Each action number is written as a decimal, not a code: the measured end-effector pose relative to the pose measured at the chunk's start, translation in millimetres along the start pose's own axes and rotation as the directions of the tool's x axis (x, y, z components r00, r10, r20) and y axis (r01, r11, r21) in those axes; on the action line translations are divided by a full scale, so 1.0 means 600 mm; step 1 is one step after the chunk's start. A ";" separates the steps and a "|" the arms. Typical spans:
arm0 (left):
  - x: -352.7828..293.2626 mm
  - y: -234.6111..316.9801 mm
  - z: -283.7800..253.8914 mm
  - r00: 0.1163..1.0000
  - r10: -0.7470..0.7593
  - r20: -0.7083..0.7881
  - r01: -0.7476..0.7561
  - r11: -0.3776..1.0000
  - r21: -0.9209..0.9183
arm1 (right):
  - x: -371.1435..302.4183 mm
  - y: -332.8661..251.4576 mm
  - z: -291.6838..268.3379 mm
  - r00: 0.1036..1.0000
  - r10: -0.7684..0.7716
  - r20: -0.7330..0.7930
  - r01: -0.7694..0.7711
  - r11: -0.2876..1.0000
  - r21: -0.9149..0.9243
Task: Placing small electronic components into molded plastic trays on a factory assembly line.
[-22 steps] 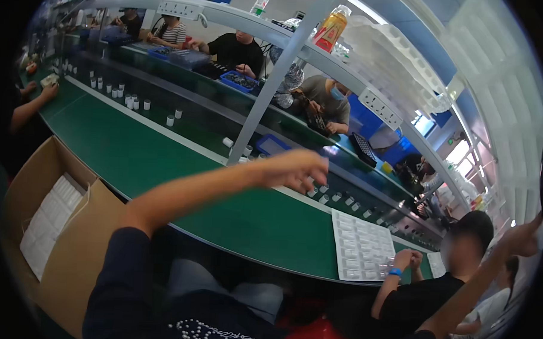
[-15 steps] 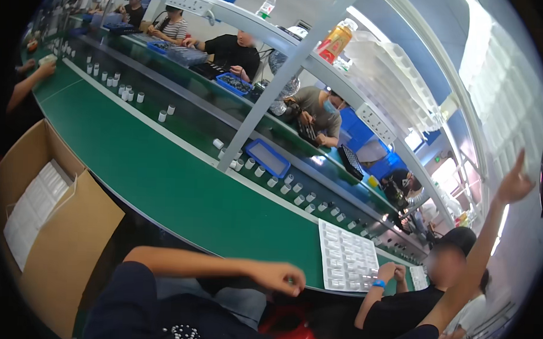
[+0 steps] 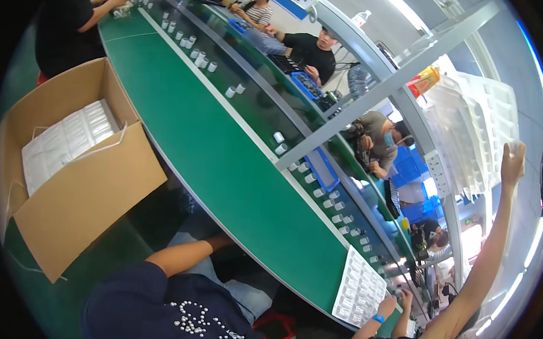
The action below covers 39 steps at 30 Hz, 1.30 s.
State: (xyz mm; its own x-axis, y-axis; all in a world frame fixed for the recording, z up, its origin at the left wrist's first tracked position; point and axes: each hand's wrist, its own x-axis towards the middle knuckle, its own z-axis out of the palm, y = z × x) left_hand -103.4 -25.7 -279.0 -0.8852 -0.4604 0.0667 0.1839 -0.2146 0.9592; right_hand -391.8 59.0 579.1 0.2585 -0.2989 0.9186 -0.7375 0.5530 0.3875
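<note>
Raised high at the far right, my right hand (image 3: 513,159) has its fingers closed at the edge of a white plastic blister tray (image 3: 494,108). That tray belongs to a stack of similar trays (image 3: 455,125) on the overhead shelf. My left hand (image 3: 221,240) is low, by the near rim of the green work surface (image 3: 224,168); its fingers are hidden there. Another white blister tray (image 3: 360,287), with filled pockets, lies on the right end of the green surface, beside a co-worker's hands (image 3: 392,302).
An open cardboard box (image 3: 85,193) with white trays (image 3: 69,141) stands at left. Small white cylinders (image 3: 321,193) line the conveyor beyond the surface, near a blue tray (image 3: 322,169). A grey metal post (image 3: 345,124) rises in front. Several co-workers sit opposite; another works at far left.
My right hand has gone from a raised pointing finger to closed fingers at the tray's edge. My left hand has drawn back toward the table rim. The whole view has turned.
</note>
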 end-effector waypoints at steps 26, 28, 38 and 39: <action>-0.778 0.615 0.004 -0.010 0.445 -0.895 0.649 0.684 0.333 | -0.675 -0.929 -0.290 0.683 -0.709 -0.174 -0.264 -0.463 0.846; -0.842 0.654 -0.058 -0.045 0.416 -0.908 0.802 0.557 0.216 | -0.652 -1.008 -0.296 0.731 -0.668 -0.137 -0.338 -0.529 0.778; -1.215 0.250 -0.287 -0.136 0.231 -0.963 0.955 0.291 -0.065 | -0.477 -1.497 -0.418 0.610 -0.761 0.221 -0.743 -0.451 0.494; -1.186 0.241 -0.293 -0.170 0.217 -0.961 0.947 0.306 -0.098 | -0.474 -1.517 -0.413 0.431 -0.871 0.236 -0.853 -0.308 0.422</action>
State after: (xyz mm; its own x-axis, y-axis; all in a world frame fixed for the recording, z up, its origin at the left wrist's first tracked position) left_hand 628.0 119.3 -236.3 0.6013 -0.7963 -0.0667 -0.7398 -0.5863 0.3300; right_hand 360.4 -166.5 -15.4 0.6067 -0.7939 0.0405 -0.2564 -0.2437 -0.9353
